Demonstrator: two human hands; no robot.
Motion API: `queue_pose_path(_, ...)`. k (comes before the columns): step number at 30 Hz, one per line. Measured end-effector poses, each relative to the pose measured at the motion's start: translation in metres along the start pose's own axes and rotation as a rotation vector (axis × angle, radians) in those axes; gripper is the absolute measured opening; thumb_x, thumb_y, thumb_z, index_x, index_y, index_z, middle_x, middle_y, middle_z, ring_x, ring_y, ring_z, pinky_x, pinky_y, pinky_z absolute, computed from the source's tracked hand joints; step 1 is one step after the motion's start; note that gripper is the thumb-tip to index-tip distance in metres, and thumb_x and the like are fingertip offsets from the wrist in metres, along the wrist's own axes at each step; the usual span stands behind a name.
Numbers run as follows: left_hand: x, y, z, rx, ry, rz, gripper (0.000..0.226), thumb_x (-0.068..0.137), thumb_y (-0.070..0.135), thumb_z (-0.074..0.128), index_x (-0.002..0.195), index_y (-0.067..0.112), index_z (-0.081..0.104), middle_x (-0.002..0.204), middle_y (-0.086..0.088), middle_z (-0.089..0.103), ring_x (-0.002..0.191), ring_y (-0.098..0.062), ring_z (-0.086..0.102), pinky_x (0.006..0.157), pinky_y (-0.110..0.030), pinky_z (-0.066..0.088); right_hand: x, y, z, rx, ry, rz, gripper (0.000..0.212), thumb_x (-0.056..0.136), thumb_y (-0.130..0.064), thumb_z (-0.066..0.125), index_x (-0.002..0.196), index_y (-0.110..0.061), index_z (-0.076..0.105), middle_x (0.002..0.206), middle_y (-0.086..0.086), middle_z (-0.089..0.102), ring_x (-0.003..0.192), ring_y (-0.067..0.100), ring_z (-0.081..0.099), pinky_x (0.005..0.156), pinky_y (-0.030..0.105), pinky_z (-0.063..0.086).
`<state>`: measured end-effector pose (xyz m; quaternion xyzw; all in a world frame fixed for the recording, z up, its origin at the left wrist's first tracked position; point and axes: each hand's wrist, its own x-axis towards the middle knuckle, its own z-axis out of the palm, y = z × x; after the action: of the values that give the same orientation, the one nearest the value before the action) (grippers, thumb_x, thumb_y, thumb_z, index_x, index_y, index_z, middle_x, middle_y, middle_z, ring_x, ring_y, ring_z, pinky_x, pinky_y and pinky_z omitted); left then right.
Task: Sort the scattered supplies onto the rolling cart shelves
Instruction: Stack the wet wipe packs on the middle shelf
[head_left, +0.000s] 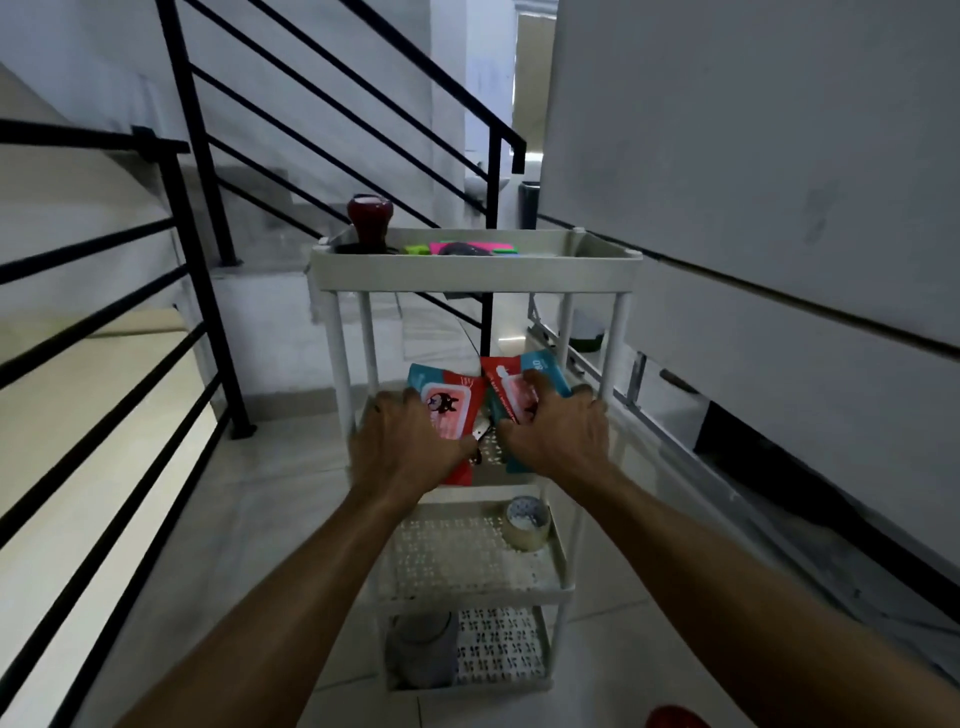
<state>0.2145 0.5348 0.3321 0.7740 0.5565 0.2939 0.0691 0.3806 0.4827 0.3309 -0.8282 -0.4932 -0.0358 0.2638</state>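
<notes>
The person stands in front of a white rolling cart (475, 270) beside a black stair railing (218, 156), and both arms reach to the second shelf (457, 480). The left hand (405, 441) lies on a red and teal wipes pack (448, 410), with the fingers curled over its left side, so it holds the pack. The right hand (553, 431) holds a second wipes pack (519, 395) in the same way, its fingers bent over the top of the pack. The two packs are side by side on this shelf, almost touching in the middle, and both are tilted. Between them I see something small and dark, but I cannot tell what it is. On the top shelf (475, 280) there are a dark red stamp (370, 218) and some bright sticky notes (467, 248). One shelf lower than the hands there is a roll of tape (527, 522), and on the bottom shelf a grey jar (423, 649) stands. I think the step now is to settle the two packs. To do it well, the person should lay each pack flat, push it back from the front edge, and keep it inside the corner posts, so nothing slides off when the cart rolls.
</notes>
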Motion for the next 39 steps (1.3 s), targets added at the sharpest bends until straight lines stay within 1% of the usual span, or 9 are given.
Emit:
queue_pose_path(9, 0.046, 0.000, 0.013, -0.051, -0.097, -0.091, 0.093, 0.063, 0.080, 0.061, 0.132, 0.020, 0.043, 0.120, -0.012, 0.051, 0.109, -0.029, 0.054, 0.087, -0.041, 0.053, 0.051, -0.012, 0.020, -0.189, -0.028, 0.055, 0.082, 0.079, -0.067, 0.057, 0.142, -0.025, 0.027, 0.138, 0.020, 0.027, 0.123, 0.037, 0.032, 0.103, 0.048, 0.031)
queue_pose_path(14, 0.063, 0.015, 0.025, -0.052, -0.159, -0.154, 0.090, 0.063, 0.082, 0.060, 0.126, 0.018, 0.049, 0.119, -0.012, 0.055, 0.106, -0.029, 0.057, 0.091, -0.042, 0.050, 0.057, 0.005, 0.027, -0.248, -0.171, 0.097, 0.085, 0.080, -0.071, 0.053, 0.142, -0.015, 0.033, 0.137, 0.019, 0.029, 0.123, 0.034, 0.033, 0.104, 0.046, 0.032)
queue_pose_path(17, 0.070, 0.031, 0.036, -0.006, -0.152, -0.148, 0.086, 0.064, 0.081, 0.060, 0.124, 0.020, 0.050, 0.117, -0.009, 0.057, 0.095, -0.020, 0.054, 0.074, -0.029, 0.041, 0.051, 0.011, 0.027, -0.132, -0.219, 0.055, 0.091, 0.079, -0.069, 0.057, 0.147, -0.017, 0.024, 0.148, 0.020, 0.020, 0.136, 0.037, 0.024, 0.113, 0.050, 0.027)
queue_pose_path(20, 0.076, 0.047, 0.042, -0.024, -0.123, -0.146, 0.086, 0.061, 0.083, 0.061, 0.120, 0.020, 0.055, 0.112, -0.007, 0.058, 0.084, -0.016, 0.049, 0.061, -0.027, 0.034, 0.031, 0.015, 0.020, 0.046, -0.066, -0.131, 0.088, 0.080, -0.051, 0.068, 0.147, -0.018, 0.023, 0.151, 0.016, 0.021, 0.139, 0.032, 0.024, 0.114, 0.049, 0.029)
queue_pose_path(25, 0.083, 0.078, 0.047, -0.022, -0.100, -0.145, 0.093, 0.055, 0.085, 0.062, 0.120, 0.020, 0.053, 0.113, -0.010, 0.055, 0.099, -0.025, 0.057, 0.069, -0.030, 0.038, -0.025, 0.037, 0.014, 0.187, 0.093, -0.328, 0.069, 0.084, -0.027, 0.067, 0.142, -0.018, 0.031, 0.141, 0.006, 0.037, 0.128, 0.018, 0.036, 0.105, 0.034, 0.037)
queue_pose_path(28, 0.080, 0.097, 0.053, -0.039, -0.108, -0.133, 0.094, 0.056, 0.083, 0.064, 0.122, 0.018, 0.050, 0.115, -0.011, 0.054, 0.102, -0.027, 0.056, 0.070, -0.031, 0.037, -0.049, 0.063, 0.014, 0.188, 0.229, -0.444, 0.048, 0.079, -0.030, 0.062, 0.123, -0.018, 0.047, 0.121, 0.001, 0.051, 0.108, 0.012, 0.048, 0.089, 0.027, 0.048)
queue_pose_path(32, 0.072, 0.115, 0.067, -0.029, -0.138, -0.084, 0.097, 0.059, 0.079, 0.066, 0.129, 0.015, 0.045, 0.121, -0.013, 0.051, 0.109, -0.030, 0.053, 0.079, -0.035, 0.040, -0.050, 0.112, 0.003, 0.105, 0.248, -0.397, 0.033, 0.073, -0.043, 0.056, 0.098, -0.022, 0.049, 0.094, -0.005, 0.046, 0.083, 0.008, 0.039, 0.071, 0.026, 0.040)
queue_pose_path(35, 0.065, 0.119, 0.073, 0.026, -0.163, -0.064, 0.097, 0.061, 0.076, 0.067, 0.130, 0.013, 0.044, 0.124, -0.015, 0.049, 0.112, -0.031, 0.051, 0.084, -0.037, 0.041, -0.031, 0.143, -0.007, -0.055, 0.150, -0.298, 0.052, 0.071, -0.049, 0.058, 0.115, -0.023, 0.049, 0.113, 0.000, 0.052, 0.101, 0.015, 0.046, 0.091, 0.032, 0.044)
queue_pose_path(39, 0.062, 0.119, 0.080, 0.051, -0.177, -0.062, 0.095, 0.062, 0.075, 0.068, 0.132, 0.015, 0.043, 0.125, -0.015, 0.051, 0.112, -0.030, 0.052, 0.087, -0.038, 0.041, 0.009, 0.157, -0.024, -0.093, 0.027, -0.260, 0.077, 0.075, -0.050, 0.060, 0.143, -0.029, 0.031, 0.145, 0.003, 0.038, 0.134, 0.020, 0.032, 0.111, 0.041, 0.026)
